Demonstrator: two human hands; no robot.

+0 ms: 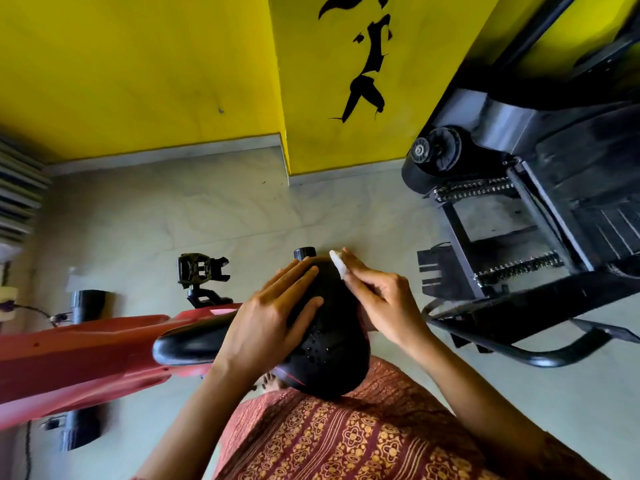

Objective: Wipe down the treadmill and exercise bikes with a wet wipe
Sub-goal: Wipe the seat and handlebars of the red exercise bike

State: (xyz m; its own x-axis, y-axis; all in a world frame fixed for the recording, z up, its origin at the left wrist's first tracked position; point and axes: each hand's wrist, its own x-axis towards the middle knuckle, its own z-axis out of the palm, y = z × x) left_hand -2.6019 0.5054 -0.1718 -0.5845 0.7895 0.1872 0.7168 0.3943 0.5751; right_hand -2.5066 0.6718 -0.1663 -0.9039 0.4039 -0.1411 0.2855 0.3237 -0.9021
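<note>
Leftmost, the red exercise bike [86,344] reaches to its black saddle [329,341]; the left hand [265,320] lies on it with straight fingers, and the right hand [384,303] pinches a white wet wipe [336,263] against the saddle's edge.

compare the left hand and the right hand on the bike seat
The left hand lies flat, fingers straight, on top of the black seat; the right hand has its fingers curled. The left hand holds nothing; the right hand pinches a white wipe. The left hand is on the seat's left side; the right hand is at its right edge. Both are at the same seat.
</note>
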